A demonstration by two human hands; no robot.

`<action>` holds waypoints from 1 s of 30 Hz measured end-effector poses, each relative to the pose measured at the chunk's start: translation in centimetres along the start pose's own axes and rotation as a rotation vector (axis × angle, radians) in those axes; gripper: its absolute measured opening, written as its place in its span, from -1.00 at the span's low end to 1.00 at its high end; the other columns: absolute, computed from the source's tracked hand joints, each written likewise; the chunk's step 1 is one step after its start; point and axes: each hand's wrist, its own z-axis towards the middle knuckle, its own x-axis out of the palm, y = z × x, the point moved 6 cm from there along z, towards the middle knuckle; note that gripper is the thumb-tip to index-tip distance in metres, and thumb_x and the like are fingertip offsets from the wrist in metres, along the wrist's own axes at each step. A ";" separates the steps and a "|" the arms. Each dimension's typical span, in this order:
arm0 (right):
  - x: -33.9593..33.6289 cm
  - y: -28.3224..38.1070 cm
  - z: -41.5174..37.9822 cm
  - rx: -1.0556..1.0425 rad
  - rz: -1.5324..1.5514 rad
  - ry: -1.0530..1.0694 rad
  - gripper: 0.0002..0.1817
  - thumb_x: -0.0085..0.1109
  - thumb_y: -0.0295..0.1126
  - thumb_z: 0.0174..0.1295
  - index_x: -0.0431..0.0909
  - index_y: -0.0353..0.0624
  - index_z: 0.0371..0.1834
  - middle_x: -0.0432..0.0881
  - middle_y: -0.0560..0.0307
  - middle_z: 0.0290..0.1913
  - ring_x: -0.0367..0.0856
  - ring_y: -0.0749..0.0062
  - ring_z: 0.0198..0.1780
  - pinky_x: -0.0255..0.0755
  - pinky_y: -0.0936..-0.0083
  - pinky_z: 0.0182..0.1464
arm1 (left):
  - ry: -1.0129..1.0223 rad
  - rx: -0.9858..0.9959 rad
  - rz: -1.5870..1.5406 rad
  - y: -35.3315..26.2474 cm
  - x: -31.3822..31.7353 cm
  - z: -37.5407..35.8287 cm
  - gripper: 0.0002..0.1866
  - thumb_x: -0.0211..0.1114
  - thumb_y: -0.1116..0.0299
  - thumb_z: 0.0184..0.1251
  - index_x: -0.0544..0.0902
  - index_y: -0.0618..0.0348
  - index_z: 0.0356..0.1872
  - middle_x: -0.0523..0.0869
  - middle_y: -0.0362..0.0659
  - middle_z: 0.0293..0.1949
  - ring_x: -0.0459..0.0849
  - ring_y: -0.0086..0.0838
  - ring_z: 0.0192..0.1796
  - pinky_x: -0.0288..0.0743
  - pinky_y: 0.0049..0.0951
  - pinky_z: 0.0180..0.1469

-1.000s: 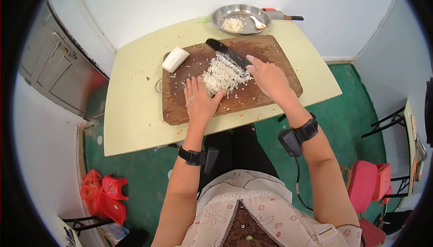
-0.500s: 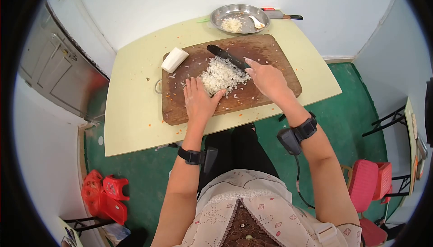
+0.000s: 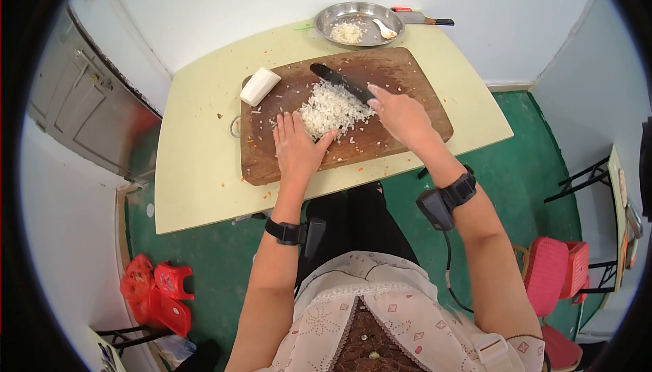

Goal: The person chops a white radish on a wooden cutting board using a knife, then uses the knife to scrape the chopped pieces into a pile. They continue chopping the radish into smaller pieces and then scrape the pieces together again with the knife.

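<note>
A heap of finely chopped white vegetable [image 3: 331, 108] lies in the middle of the brown wooden cutting board [image 3: 401, 73]. My left hand [image 3: 297, 146] rests flat at the heap's left edge, fingers and thumb apart, holding nothing. Along the heap's far right side runs a dark-bladed knife [image 3: 337, 80]. My right hand [image 3: 402, 119] is closed round its handle end, which the fingers mostly hide. Near the board's far left corner lies a thick, peeled white vegetable piece [image 3: 261, 86]. White and orange bits are scattered over the board.
Behind the board stands a round metal pan [image 3: 358, 7] holding chopped white bits and a white spoon [image 3: 384, 28]. Beside it lies a cleaver [image 3: 415, 17] with a dark handle. Red plastic stools [image 3: 173, 281] stand on the green floor at lower left.
The whole view has shifted very slightly. Both hands, the knife and the chopped heap stay in nearly the same places on the board.
</note>
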 end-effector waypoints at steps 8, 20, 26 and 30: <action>-1.3 -0.4 0.5 0.044 0.014 -0.037 -0.60 -0.12 -0.16 0.37 0.43 -0.04 0.18 0.65 -0.18 -0.31 0.62 -0.08 -0.23 0.49 0.09 -0.17 | 0.040 -0.034 0.019 0.0 -0.1 0.1 -0.05 0.26 -0.22 0.09 0.31 0.54 0.21 0.33 0.27 0.26 0.17 0.06 0.39 -0.01 -0.12 0.42; 0.2 -1.3 0.4 0.004 -0.049 0.032 -0.59 -0.13 -0.14 0.37 0.42 -0.01 0.21 0.65 -0.17 -0.32 0.63 -0.06 -0.23 0.49 0.09 -0.17 | 0.062 -0.054 0.015 0.0 -0.2 0.3 -0.06 0.27 -0.21 0.09 0.31 0.53 0.22 0.32 0.26 0.28 0.15 0.04 0.40 -0.01 -0.11 0.42; -0.9 -0.4 0.1 0.028 0.011 -0.009 -0.59 -0.13 -0.15 0.37 0.41 0.00 0.22 0.65 -0.16 -0.31 0.63 -0.06 -0.24 0.49 0.09 -0.17 | 0.040 -0.031 0.004 0.0 0.1 0.1 -0.04 0.27 -0.22 0.07 0.31 0.55 0.20 0.32 0.30 0.26 0.17 0.10 0.38 -0.01 -0.08 0.41; -0.2 -0.9 0.2 0.023 -0.020 0.033 -0.60 -0.12 -0.15 0.37 0.41 -0.02 0.20 0.65 -0.16 -0.30 0.62 -0.06 -0.22 0.49 0.10 -0.17 | 0.067 -0.055 0.011 0.0 -0.1 0.3 -0.05 0.26 -0.21 0.09 0.31 0.54 0.22 0.31 0.27 0.28 0.15 0.05 0.40 -0.02 -0.12 0.42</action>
